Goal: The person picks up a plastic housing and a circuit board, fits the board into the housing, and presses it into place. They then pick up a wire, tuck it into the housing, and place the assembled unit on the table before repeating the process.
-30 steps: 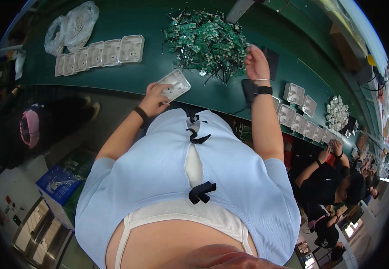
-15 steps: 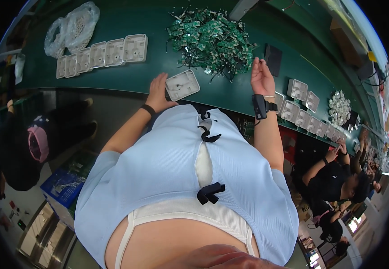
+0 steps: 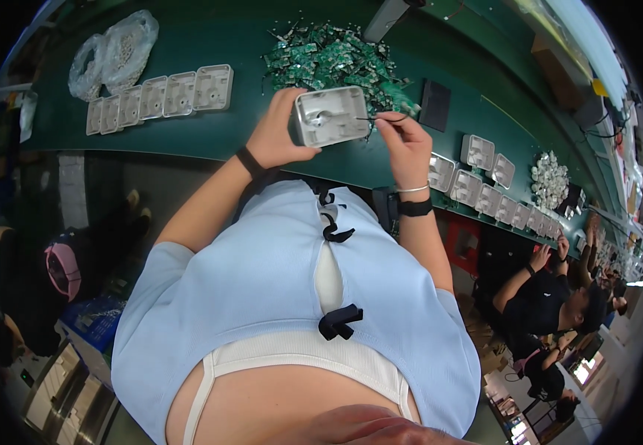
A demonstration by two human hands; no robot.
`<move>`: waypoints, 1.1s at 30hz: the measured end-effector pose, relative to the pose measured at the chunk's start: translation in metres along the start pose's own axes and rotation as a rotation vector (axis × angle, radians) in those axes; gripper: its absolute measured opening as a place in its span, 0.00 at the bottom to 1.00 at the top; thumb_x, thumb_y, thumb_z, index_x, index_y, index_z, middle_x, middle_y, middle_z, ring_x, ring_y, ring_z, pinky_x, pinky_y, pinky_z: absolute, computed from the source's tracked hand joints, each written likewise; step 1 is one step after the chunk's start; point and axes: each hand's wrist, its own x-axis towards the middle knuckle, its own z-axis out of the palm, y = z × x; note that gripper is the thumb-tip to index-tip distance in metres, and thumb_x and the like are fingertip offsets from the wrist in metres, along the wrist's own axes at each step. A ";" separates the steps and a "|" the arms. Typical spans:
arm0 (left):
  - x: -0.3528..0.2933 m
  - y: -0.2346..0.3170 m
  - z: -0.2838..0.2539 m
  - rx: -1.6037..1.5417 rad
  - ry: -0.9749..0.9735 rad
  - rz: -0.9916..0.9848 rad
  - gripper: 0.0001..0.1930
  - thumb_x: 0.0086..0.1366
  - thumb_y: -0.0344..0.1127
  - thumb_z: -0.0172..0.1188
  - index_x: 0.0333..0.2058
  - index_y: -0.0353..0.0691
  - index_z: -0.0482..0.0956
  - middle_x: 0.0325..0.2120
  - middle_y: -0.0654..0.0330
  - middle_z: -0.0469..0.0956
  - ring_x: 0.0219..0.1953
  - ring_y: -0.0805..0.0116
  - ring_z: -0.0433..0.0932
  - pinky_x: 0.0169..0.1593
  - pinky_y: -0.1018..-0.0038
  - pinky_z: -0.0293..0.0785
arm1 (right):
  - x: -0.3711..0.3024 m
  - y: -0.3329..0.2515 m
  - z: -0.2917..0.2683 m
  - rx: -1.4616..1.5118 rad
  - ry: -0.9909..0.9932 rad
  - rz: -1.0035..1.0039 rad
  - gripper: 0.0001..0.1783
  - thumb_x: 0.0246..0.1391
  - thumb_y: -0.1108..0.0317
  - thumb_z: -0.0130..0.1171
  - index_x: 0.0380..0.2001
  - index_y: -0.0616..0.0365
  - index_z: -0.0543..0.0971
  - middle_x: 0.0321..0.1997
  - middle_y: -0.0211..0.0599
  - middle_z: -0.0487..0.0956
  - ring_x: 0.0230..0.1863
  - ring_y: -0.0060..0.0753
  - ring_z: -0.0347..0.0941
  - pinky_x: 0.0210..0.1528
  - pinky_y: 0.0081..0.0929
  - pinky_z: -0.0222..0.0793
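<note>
My left hand [image 3: 281, 137] grips the left end of a white plastic housing [image 3: 332, 133], fingers at the far corner and thumb at the near one. The housing is a shallow open box with moulded posts inside, raised off the table and tilted toward me. At its right side, my right hand [image 3: 410, 152] is closed in a pinch on a thin black wire [image 3: 366, 119], whose end reaches over the housing's right wall. A blurred green circuit board [image 3: 398, 99] is just beyond my right fingertips; whether the wire joins it I cannot tell.
A heap of green circuit boards [image 3: 321, 63] lies behind the housing. A row of white housings [image 3: 180, 93] and clear bags [image 3: 129, 48] stand left. Right are a dark flat block [image 3: 435, 105], more housings [image 3: 467, 187], a pile of small pale parts [image 3: 550, 180] and co-workers.
My left hand has taken hold of the housing and lifted it off the table. My right hand has come from the heap's right edge toward the housing, now with a black wire.
</note>
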 end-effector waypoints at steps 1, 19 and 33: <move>0.007 0.009 0.001 0.000 0.003 0.006 0.52 0.39 0.40 0.79 0.63 0.37 0.61 0.57 0.45 0.66 0.61 0.44 0.69 0.64 0.60 0.68 | -0.002 -0.005 0.004 -0.106 -0.004 -0.109 0.07 0.58 0.75 0.66 0.40 0.63 0.85 0.37 0.34 0.85 0.40 0.26 0.80 0.46 0.20 0.72; 0.036 0.058 0.015 -0.080 -0.032 0.066 0.52 0.41 0.38 0.76 0.65 0.40 0.57 0.59 0.47 0.60 0.59 0.46 0.71 0.61 0.60 0.72 | 0.003 -0.017 0.016 -0.663 0.046 -0.715 0.05 0.46 0.74 0.69 0.29 0.53 0.84 0.29 0.32 0.82 0.32 0.40 0.75 0.35 0.37 0.67; 0.031 0.050 0.006 -0.296 -0.105 -0.037 0.55 0.43 0.34 0.77 0.68 0.41 0.53 0.64 0.49 0.56 0.60 0.51 0.72 0.58 0.62 0.78 | 0.005 -0.021 0.009 -0.718 0.014 -0.610 0.08 0.47 0.75 0.68 0.33 0.57 0.83 0.34 0.36 0.81 0.35 0.40 0.76 0.39 0.34 0.70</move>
